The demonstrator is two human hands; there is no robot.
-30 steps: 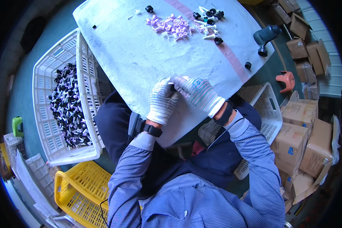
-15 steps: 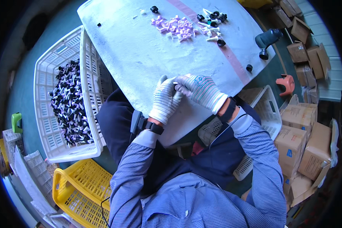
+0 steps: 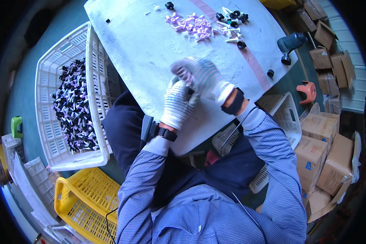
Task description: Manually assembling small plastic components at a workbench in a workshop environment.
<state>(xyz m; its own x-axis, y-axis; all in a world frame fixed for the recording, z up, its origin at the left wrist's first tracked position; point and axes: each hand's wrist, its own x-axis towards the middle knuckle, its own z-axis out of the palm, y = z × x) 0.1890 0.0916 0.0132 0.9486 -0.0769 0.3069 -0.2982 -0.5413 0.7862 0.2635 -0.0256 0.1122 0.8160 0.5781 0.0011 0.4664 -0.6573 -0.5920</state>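
Note:
Both hands wear striped white knit gloves and meet over the near part of the white table (image 3: 150,77). My left hand (image 3: 177,105) is closed, its fingers pinched round something small; a dark bit shows by the fingers, but its kind is hidden. Across the top of it lies my right hand (image 3: 205,79), its fingers curled over toward the left and slightly blurred. Whether it holds anything cannot be seen. Farther off on the table is a pile of pale pink plastic stem-shaped pieces (image 3: 193,26). Beside that pile lie white stems (image 3: 233,40) and black caps (image 3: 242,45).
A white crate (image 3: 96,93) on the left holds many black, white and pink pieces. Below it sits a yellow crate (image 3: 87,203). A dark bottle (image 3: 293,42) lies at the table's right edge. Cardboard boxes (image 3: 311,156) and a pink stool (image 3: 307,92) are on the right.
My right hand has moved left and up over my left hand, its fingers curling. My left hand has barely shifted. The view has tilted slightly.

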